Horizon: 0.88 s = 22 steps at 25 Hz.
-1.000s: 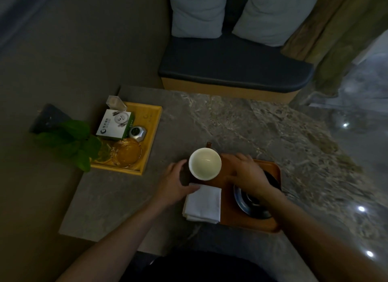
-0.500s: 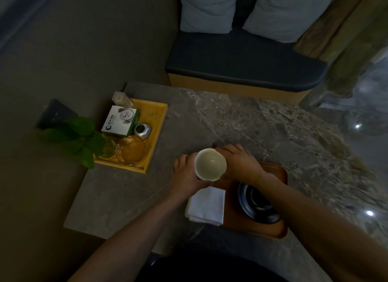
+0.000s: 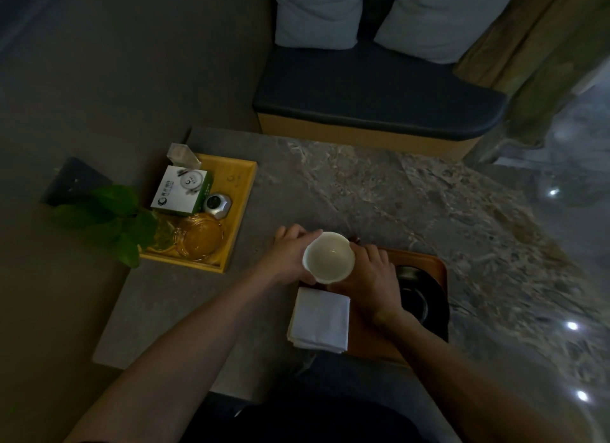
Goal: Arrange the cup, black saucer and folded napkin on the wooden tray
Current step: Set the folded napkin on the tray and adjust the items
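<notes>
A white cup [image 3: 328, 257] is lifted and tilted toward me above the left end of the wooden tray [image 3: 437, 264]. My left hand [image 3: 290, 258] grips its left side and my right hand [image 3: 371, 277] cups its right side. The black saucer [image 3: 425, 299] lies on the tray's right half, partly hidden by my right wrist. A folded white napkin [image 3: 320, 320] lies on the tray's near left corner and overhangs its edge, just below the cup.
A yellow tray [image 3: 242, 208] at the table's left holds a white and green box [image 3: 181, 190], a small metal jar [image 3: 217, 205] and a glass ashtray [image 3: 198, 236]. A green plant [image 3: 105, 218] leans beside it. A cushioned bench [image 3: 373, 93] stands beyond the marble table [image 3: 412, 198].
The cup stood upright on the tray; both hands have closed around it, raised it and tilted it. My right hand moved off the saucer to the cup.
</notes>
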Each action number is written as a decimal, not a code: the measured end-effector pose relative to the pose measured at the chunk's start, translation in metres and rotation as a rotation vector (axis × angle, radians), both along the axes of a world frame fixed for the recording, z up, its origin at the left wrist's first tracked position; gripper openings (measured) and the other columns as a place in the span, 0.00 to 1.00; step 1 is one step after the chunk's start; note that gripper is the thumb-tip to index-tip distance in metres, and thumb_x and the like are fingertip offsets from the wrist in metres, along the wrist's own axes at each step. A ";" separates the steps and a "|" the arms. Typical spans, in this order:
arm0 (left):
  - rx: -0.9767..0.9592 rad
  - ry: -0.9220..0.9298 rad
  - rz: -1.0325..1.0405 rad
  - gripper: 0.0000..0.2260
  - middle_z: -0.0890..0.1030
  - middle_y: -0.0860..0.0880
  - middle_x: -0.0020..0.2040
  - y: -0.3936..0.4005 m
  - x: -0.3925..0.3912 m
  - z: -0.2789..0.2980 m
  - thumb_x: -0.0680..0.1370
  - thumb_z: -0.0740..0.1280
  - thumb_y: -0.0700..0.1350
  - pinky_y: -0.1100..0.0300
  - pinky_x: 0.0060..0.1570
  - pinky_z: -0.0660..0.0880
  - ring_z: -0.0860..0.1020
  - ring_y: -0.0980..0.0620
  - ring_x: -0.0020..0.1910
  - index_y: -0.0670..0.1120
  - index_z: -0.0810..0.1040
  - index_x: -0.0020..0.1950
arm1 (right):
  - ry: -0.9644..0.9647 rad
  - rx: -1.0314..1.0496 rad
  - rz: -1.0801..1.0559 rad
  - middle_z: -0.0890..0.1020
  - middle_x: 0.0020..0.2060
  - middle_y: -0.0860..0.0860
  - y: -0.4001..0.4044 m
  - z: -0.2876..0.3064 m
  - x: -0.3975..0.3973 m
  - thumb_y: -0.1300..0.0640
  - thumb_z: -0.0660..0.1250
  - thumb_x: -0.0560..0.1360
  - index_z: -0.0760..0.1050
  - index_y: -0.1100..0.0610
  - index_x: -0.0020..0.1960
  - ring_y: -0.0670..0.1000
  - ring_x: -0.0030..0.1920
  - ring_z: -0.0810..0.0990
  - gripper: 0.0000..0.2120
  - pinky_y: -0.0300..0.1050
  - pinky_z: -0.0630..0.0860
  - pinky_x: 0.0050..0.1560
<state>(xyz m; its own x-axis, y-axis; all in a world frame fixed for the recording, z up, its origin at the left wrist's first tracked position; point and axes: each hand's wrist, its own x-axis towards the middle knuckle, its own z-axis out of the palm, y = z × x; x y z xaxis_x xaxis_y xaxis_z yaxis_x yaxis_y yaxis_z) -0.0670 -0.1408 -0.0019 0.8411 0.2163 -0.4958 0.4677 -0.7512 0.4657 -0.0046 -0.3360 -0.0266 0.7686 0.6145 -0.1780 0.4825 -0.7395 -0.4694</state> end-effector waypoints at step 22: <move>0.122 -0.086 0.109 0.50 0.62 0.49 0.68 -0.016 -0.010 -0.023 0.60 0.79 0.59 0.45 0.64 0.66 0.58 0.45 0.68 0.59 0.55 0.75 | -0.016 -0.106 0.103 0.83 0.52 0.50 -0.015 0.012 0.059 0.50 0.63 0.79 0.77 0.49 0.57 0.56 0.53 0.77 0.08 0.51 0.77 0.45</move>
